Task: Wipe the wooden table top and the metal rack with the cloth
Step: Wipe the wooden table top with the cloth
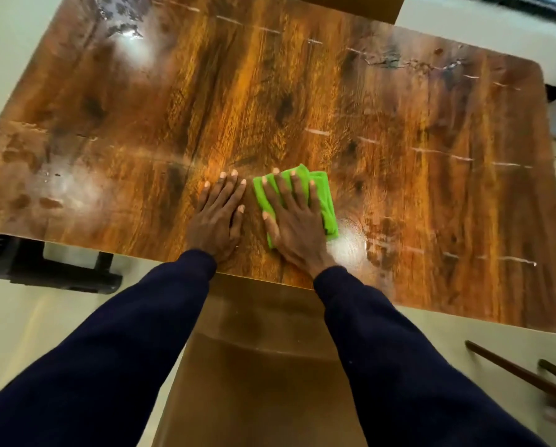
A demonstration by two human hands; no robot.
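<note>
A glossy wooden table top (270, 101) fills most of the view, with wet streaks and droplets across it. Near its front edge lies a folded green cloth (326, 201). My right hand (294, 221) presses flat on the cloth with straight, spread fingers. My left hand (220, 214) rests flat on the bare wood just left of the cloth, fingers straight. Both arms wear dark blue sleeves. No metal rack can be made out for certain.
A brown chair seat (260, 366) stands below the table's front edge between my arms. A black metal frame (60, 272) sits on the pale floor at the left. Dark wooden bars (522, 372) lie at the lower right. Another chair back (344, 4) shows beyond the far edge.
</note>
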